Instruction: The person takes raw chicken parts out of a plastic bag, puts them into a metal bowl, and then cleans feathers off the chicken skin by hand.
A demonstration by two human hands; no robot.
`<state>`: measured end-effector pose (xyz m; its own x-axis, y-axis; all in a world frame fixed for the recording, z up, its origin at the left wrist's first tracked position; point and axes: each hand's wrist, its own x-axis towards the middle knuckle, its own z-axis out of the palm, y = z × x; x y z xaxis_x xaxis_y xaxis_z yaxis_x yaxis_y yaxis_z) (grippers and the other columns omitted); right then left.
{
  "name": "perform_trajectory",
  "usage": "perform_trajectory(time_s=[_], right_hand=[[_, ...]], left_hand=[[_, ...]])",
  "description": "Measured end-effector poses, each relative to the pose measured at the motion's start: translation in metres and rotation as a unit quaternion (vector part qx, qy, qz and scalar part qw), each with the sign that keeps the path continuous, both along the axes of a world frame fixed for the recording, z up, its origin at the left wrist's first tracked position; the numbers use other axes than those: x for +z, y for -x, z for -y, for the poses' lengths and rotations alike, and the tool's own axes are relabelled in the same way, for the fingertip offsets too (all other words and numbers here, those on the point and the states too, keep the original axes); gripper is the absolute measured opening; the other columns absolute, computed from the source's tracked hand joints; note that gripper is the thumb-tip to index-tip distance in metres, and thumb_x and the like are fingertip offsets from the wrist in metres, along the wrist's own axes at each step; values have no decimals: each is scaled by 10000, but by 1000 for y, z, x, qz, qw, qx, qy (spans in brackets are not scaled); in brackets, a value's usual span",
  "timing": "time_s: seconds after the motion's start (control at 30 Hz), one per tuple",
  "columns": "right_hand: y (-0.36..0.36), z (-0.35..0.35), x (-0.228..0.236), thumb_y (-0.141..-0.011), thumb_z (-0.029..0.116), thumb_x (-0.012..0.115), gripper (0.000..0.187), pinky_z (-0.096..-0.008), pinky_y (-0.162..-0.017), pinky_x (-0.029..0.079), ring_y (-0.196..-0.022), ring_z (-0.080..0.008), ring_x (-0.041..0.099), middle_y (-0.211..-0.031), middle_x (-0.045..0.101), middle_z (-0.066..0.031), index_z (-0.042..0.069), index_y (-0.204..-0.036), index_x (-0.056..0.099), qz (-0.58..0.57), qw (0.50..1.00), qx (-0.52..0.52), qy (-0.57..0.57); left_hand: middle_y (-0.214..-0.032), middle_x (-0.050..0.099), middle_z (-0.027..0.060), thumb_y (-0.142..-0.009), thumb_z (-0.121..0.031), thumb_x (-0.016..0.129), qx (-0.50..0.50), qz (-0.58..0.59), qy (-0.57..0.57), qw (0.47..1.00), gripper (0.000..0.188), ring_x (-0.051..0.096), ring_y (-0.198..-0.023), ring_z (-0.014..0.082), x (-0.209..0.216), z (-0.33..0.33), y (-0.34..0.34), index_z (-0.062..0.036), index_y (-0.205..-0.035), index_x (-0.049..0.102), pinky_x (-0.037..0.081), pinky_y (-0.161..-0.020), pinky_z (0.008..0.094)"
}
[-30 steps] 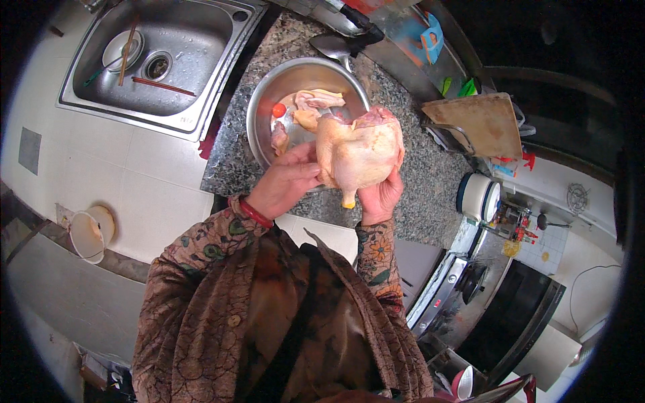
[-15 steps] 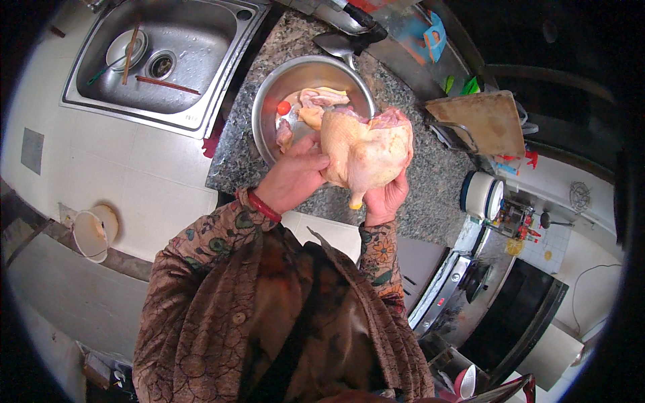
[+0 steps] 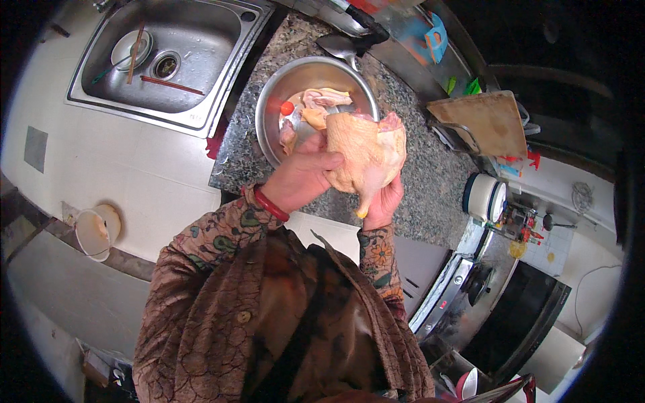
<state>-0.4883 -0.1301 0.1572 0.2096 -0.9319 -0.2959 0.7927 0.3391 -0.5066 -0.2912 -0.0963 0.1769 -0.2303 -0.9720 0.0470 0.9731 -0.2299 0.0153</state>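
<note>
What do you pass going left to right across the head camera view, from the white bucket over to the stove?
White bucket → steel sink → left hand → raw chicken → wooden cutting board → white pot → stove.

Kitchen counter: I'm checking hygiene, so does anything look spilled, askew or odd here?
Nothing spilled. The raw chicken is held in both hands, left hand and right hand, beside the steel bowl. Chopsticks lie loose in the sink.
</note>
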Motion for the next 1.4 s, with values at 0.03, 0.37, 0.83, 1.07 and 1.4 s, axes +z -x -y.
perform_trajectory(time_s=[0.03,0.37,0.83,1.07,1.4], right_hand=[[0,0,-1,-883,182,489,493,-476,-1068,243,-1263,-304,349,-1363,385,-144,47,-1335,346,-7,1000,-5,-9],[17,3,-17,-876,163,466,457,-427,-1022,340,-1170,-307,460,-1279,458,-177,-48,-1271,378,-151,983,94,-44],[3,34,76,-833,35,589,128,-219,-719,446,-790,-84,549,-900,612,-20,4,-949,630,-627,752,118,167],[-40,36,129,-794,23,626,103,-227,-701,451,-773,-122,558,-858,594,-66,-11,-890,634,-661,631,105,392],[-67,22,130,-699,64,682,143,-321,-672,436,-724,-225,581,-801,608,-64,61,-826,616,-733,417,83,530]], left_hand=[[-1334,408,99,-818,-31,540,0,4,-2,1000,576,397,-1238,245,0,0,0,-33,-1342,302,317,-1033,410],[-1248,466,92,-819,-16,542,1,69,-39,997,532,471,-1156,198,13,3,2,-1,-1307,333,394,-971,339],[-1143,526,78,-795,22,562,18,146,-51,988,511,544,-1033,167,24,10,7,14,-1268,370,454,-881,295],[-1067,567,94,-772,33,585,21,215,-76,973,446,581,-945,151,29,3,4,49,-1187,423,476,-824,267],[-926,616,77,-763,32,606,133,357,-65,922,303,581,-819,83,27,-7,13,36,-1029,461,475,-683,205]])
